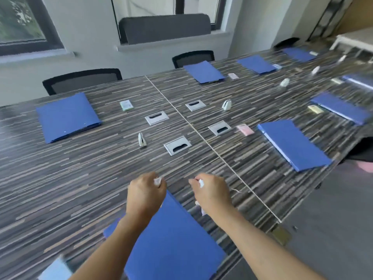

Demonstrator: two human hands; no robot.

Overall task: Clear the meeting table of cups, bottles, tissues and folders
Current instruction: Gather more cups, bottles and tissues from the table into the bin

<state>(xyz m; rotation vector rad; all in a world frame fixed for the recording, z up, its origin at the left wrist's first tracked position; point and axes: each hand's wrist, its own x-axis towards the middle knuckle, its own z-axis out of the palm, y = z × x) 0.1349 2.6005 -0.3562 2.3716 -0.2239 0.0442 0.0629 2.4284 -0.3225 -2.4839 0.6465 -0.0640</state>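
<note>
**Tissue wads (157, 181) gripped in both hands, just past the near folder (173, 239)**

We see the left hand (146, 190) with fingers curled round one small white wad. The right hand (211, 190) pinches the right-hand wad (201, 183) the same way. Both hands hang just above the tabletop (60, 178), at the far edge of the near folder, which lies flat under our forearms. Another white scrap (202, 211) shows under the right wrist; we cannot tell if it is held or lying loose.

Surface: dark striped wood-look laminate, two slabs meeting at a pale seam (201, 134) that runs diagonally. Four metal cable ports (177, 145) sit around the seam mid-table, small white card stands (141, 139) near them. More blue folders lie flat at the seats: far-left folder (66, 117), right folder (292, 144), far-centre folder (203, 72), others blurred toward the right end. Small flat packs lie beside several: green pack (126, 105), pink pack (244, 129), yellow pack (315, 109). A pale blue item (54, 269) pokes in at the bottom-left corner, blurred.

Room: black mesh chairs (80, 79) stand along the far edge, dark-framed windows (20, 23) sit in a pale wall behind them, grey floor (333, 199) to our right, a white table (355, 40) in the far right corner.
</note>
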